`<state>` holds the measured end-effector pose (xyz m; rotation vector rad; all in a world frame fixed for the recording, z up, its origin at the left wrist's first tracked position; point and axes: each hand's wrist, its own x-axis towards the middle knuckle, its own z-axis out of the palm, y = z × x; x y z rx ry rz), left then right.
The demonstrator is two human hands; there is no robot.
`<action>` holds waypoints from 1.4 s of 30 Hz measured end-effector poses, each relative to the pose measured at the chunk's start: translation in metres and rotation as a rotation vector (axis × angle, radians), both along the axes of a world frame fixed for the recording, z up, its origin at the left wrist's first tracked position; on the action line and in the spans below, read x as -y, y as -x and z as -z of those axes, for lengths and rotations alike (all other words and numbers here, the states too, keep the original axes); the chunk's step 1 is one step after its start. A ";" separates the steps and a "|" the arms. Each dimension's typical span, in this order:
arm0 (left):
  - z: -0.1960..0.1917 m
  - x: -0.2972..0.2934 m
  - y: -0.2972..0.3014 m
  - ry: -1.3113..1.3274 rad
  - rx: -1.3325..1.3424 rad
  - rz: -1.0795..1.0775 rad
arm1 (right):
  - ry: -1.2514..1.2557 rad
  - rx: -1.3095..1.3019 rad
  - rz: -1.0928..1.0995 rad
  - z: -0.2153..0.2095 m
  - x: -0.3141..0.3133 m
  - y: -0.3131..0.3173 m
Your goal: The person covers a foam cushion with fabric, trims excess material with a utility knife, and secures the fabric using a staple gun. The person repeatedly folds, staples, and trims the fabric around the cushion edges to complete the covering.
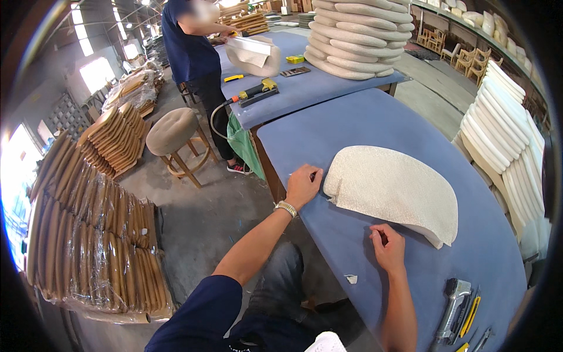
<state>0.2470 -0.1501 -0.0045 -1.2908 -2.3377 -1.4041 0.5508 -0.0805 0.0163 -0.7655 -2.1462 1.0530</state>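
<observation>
Table (375,126): pad (393,186) laid on top
Pad: slanted lengthwise, far left to near right
Left hand (302,188): curled, just beside its left end
Right hand (388,251): curled, just short of its near edge; grasp by either cannot be told

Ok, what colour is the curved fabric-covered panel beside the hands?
The curved fabric-covered panel is off-white or cream, with a fine mottled texture; the head view shows it.

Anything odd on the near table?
A small whitish scrap lies loose on the near blue tabletop, between its edge and the right forearm. It looks like a stray offcut, apart from the cream piece.
</observation>
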 end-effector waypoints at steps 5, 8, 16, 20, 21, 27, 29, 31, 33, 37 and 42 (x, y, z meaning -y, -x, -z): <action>0.001 -0.001 0.001 -0.016 -0.003 0.001 | -0.070 -0.033 -0.014 0.006 -0.002 0.000; -0.002 0.000 -0.001 -0.001 -0.005 0.004 | -0.040 -0.004 -0.010 0.002 -0.001 -0.001; 0.001 -0.001 0.001 -0.039 -0.012 0.004 | -0.019 0.000 -0.005 0.002 -0.001 0.001; 0.006 -0.001 0.005 -0.011 -0.078 -0.013 | -0.035 0.038 -0.001 0.000 -0.001 0.000; 0.009 0.001 0.004 -0.005 -0.082 -0.018 | -0.053 0.030 0.002 0.001 0.000 0.000; -0.002 0.000 -0.002 -0.006 0.017 0.015 | -0.036 -0.020 -0.003 -0.001 0.000 0.000; -0.001 0.001 0.002 0.018 -0.005 -0.006 | -0.053 -0.018 0.003 0.000 0.000 0.001; 0.001 -0.001 0.003 0.025 -0.027 -0.021 | -0.058 -0.011 0.008 0.001 0.002 -0.002; 0.008 0.002 0.001 0.038 -0.020 -0.030 | -0.054 -0.013 -0.013 0.004 -0.001 0.001; -0.002 0.003 -0.003 0.031 0.019 -0.014 | -0.064 -0.013 -0.008 0.002 0.002 -0.001; 0.002 0.002 0.001 -0.017 -0.005 -0.005 | -0.054 -0.022 -0.007 -0.001 0.002 0.000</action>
